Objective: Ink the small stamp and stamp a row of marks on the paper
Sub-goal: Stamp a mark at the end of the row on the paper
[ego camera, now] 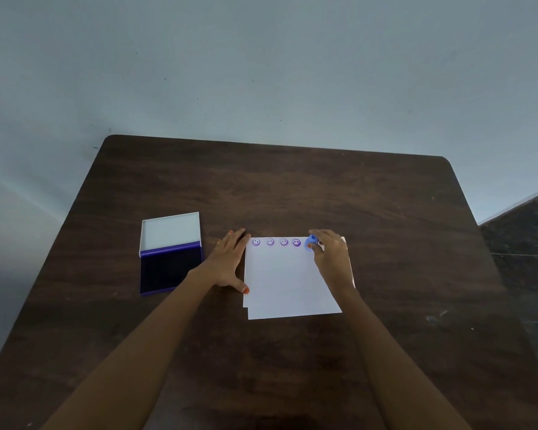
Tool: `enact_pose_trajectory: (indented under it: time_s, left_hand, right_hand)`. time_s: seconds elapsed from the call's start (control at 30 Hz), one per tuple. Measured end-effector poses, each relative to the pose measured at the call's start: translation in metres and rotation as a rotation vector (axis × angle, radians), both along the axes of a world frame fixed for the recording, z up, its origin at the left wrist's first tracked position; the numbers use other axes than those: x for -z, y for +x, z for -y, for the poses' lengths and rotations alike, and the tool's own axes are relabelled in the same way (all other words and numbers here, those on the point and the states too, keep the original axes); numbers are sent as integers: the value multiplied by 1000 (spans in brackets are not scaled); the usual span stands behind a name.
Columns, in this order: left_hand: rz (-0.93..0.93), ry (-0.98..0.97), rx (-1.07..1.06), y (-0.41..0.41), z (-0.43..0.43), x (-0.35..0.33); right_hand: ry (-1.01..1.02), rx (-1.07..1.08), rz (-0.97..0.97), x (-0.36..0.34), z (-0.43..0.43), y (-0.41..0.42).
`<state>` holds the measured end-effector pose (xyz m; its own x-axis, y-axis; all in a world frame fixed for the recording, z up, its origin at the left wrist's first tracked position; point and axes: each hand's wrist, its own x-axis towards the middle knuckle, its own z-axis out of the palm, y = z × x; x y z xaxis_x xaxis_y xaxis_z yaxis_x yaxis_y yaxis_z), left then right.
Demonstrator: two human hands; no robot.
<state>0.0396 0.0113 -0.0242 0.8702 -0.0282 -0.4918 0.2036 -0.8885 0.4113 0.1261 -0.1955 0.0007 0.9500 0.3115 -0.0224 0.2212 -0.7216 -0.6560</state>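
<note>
Stamp [310, 242] sat pinched in right hand [331, 256], down on paper [289, 283] right of four marks [276, 242]. Left hand [229, 262] lay flat, open, empty, at paper's left edge. Pad [170, 268] was open, well left.

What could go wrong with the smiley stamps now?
1. The row of four smiley marks already runs near the paper's right edge, and the blue stamp in the right hand sits beyond them, so later marks may run out of room.
2. The left hand lies mostly on the table, only at the paper's edge, so the sheets could slide.
3. Fresh ink might smear under the right hand.
</note>
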Motion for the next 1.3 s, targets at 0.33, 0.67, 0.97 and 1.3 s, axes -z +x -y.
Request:
enact_pose_trajectory:
  time_s: [0.33,0.67,0.97,1.3]
  left_hand:
    - [14,-41,-17,-1,-2,6]
    - [-19,-124,-87,1,-4,1]
    - [38,-46,-120,2,1,9]
    - [49,-50,-124,2,2,9]
  right_hand:
    - [-15,6,-23,6,-1,1]
    - [-39,-11,14,12,0,3]
    - [-29,-26,51,21,-3,6]
    - [1,-47,110,24,-2,5]
